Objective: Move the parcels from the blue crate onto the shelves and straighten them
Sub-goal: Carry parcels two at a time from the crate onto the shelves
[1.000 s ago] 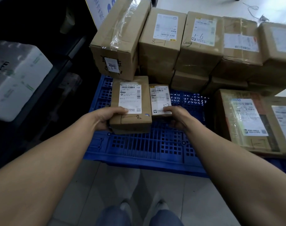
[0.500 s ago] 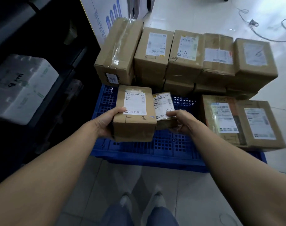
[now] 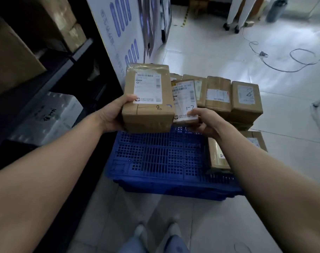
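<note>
My left hand (image 3: 115, 114) grips a brown cardboard parcel (image 3: 148, 114) with a white label and an "8" written on it, held above the blue crate (image 3: 155, 161). My right hand (image 3: 203, 121) holds a smaller, flatter parcel (image 3: 184, 101) marked "1-7" right beside it. Both parcels are lifted off the crate's slatted blue surface. Several more brown parcels (image 3: 245, 99) sit stacked at the crate's far side, and another parcel (image 3: 217, 157) lies at its right, partly hidden by my right forearm.
Dark shelves (image 3: 68, 59) stand at the left, holding cardboard boxes (image 3: 13, 57) above and a white plastic-wrapped pack (image 3: 49, 115) lower down. A white printed board (image 3: 119, 33) leans behind the crate. A cable (image 3: 283, 59) lies on the pale tiled floor at right.
Both hands have lifted the two parcels up off the crate and toward me. The view has tilted up, showing more floor and shelves.
</note>
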Demonstrator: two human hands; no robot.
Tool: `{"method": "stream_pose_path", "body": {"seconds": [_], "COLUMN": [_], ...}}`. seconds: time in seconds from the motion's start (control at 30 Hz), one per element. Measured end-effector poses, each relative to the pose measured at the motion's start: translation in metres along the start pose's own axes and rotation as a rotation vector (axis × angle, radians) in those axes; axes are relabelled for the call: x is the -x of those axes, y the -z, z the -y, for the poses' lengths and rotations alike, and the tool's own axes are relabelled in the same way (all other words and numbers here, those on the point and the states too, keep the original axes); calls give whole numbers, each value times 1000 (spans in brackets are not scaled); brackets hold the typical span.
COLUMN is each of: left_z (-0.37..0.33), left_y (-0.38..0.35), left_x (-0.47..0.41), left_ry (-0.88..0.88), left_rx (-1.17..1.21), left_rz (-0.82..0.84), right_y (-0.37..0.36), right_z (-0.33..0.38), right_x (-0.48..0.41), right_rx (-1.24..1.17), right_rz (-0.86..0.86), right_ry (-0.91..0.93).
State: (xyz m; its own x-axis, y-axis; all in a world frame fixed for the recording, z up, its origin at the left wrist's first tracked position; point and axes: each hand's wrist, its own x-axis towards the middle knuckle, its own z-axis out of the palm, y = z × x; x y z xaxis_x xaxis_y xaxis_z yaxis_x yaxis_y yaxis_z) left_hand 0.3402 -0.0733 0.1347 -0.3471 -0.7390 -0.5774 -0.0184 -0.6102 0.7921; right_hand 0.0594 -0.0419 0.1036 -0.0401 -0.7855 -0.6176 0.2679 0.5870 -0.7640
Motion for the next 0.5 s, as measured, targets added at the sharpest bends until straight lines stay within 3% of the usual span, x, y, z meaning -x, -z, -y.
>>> {"method": "stream_pose_path", "body": {"seconds": [0.27, 0.5], "left_z": [-57, -28], "left_y": [44, 60], "left_x": [110, 221], "left_ry": [-245, -430], "left_rx": [64, 216], "left_rz": [-165, -575], "right_y": [-95, -209], "right_z": [74, 87], "right_x": [37, 51], "right_rx": [28, 238], "right_rz": [367, 597], "right_ry": [137, 186]}}
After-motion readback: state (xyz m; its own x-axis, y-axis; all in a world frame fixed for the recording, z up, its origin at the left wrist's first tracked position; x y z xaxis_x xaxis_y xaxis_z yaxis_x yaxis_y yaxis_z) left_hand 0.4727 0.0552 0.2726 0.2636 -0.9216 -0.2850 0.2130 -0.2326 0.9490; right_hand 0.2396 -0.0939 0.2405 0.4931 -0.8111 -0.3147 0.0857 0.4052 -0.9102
